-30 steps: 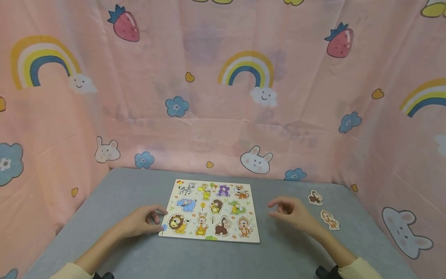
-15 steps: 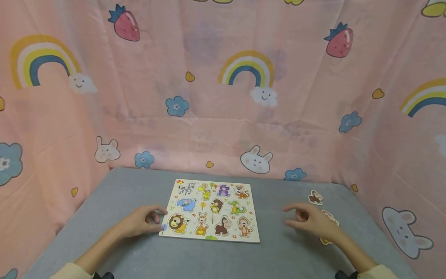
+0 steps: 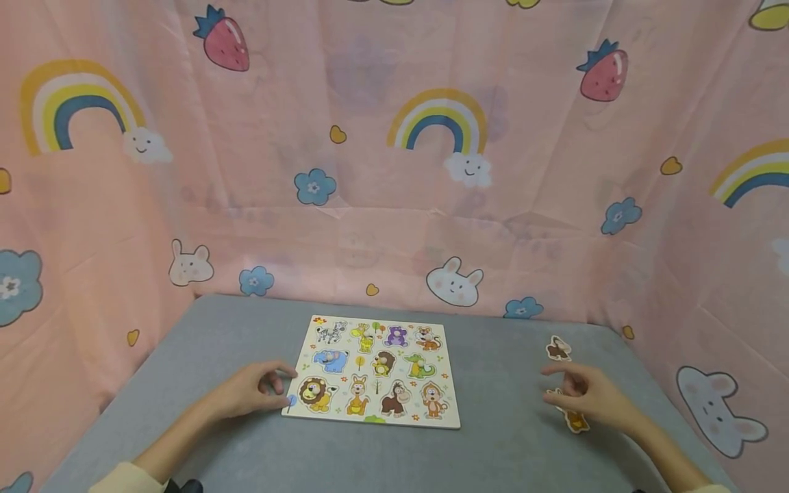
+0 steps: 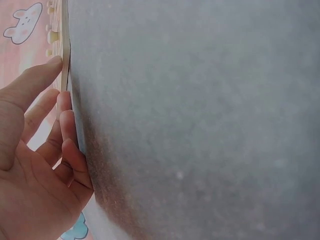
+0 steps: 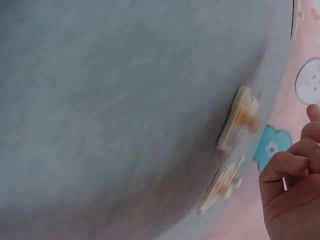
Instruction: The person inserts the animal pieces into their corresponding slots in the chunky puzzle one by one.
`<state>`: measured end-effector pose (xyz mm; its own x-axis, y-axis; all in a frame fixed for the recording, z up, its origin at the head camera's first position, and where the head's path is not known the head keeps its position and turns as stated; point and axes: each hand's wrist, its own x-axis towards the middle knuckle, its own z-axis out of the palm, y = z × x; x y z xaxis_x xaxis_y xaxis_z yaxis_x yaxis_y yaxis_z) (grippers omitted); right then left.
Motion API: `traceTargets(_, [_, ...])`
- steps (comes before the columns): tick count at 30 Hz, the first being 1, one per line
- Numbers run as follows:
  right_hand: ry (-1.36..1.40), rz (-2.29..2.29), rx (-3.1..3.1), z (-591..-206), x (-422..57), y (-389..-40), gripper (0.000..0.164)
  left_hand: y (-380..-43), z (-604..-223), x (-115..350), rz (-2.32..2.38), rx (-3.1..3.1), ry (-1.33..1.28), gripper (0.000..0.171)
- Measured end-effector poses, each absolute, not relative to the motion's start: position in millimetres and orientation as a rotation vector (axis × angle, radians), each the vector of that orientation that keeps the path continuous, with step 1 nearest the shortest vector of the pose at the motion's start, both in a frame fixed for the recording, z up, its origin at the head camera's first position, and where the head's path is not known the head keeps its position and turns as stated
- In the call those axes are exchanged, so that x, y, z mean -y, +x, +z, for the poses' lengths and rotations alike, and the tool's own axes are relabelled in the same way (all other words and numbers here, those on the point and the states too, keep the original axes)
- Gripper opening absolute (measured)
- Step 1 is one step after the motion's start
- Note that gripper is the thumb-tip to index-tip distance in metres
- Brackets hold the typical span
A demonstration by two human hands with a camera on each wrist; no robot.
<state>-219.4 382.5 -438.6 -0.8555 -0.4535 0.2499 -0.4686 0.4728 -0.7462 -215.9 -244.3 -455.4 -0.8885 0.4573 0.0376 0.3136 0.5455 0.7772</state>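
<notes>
A wooden animal puzzle board [image 3: 364, 420] lies flat on the grey table. My left hand [image 3: 255, 390] is at its left side, thumb and index fingertips at the edge, the other fingers loosely bent. My right hand [image 3: 588, 394] hovers over loose knobbed pieces at the right, thumb and index finger spread apart, nothing between them. A brown animal piece [image 3: 558, 348] lies just beyond that hand. Below it, a yellowish animal piece [image 3: 577, 420] shows partly, and another piece is mostly hidden by the hand. In the right wrist view, a piece with a wooden knob [image 5: 240, 120] stands out near the fingers.
A grey cloth-covered table [image 3: 394, 459] carries everything. A pink patterned curtain [image 3: 345, 253] closes off the back and both sides. On the board's face are several animals, among them a lion [image 3: 316, 395] and a crocodile [image 3: 421, 367].
My right hand has moved right, from beside the board to over the loose pieces, covering some of them. My left hand stays at the board's left edge, and the board has not moved.
</notes>
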Motion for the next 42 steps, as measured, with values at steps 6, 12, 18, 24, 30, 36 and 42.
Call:
traceTargets(6, [0.853,1.401,2.672,-442.8,-399.2,-214.0,0.039,-216.1,-454.0,243.8,1.244,-2.61,0.659,0.042])
traceTargets(12, [0.96,1.442,2.604,-452.9,-416.4,-209.0,0.04,-215.5,-454.3,244.0,1.249,-2.614,0.649,0.042])
traceTargets(18, [0.883,1.404,2.646,-459.7,-427.6,-201.6,0.044,-214.9,-453.0,243.2,1.247,-2.63,0.668,0.042])
traceTargets(24, [0.791,1.372,2.74,-463.7,-434.7,-199.2,0.042,-215.0,-452.8,242.9,1.245,-2.631,0.662,0.042])
traceTargets(30, [0.73,1.276,2.775,-464.6,-431.8,-199.9,0.04,-215.2,-453.1,243.9,1.253,-2.618,0.662,0.042])
traceTargets(36, [0.706,1.215,2.786,-465.1,-427.0,-203.3,0.026,-216.1,-455.2,244.0,1.253,-2.624,0.668,0.042])
traceTargets(42, [0.781,1.206,2.734,-467.2,-426.2,-207.4,0.016,-216.7,-456.1,244.1,1.265,-2.615,0.665,0.042])
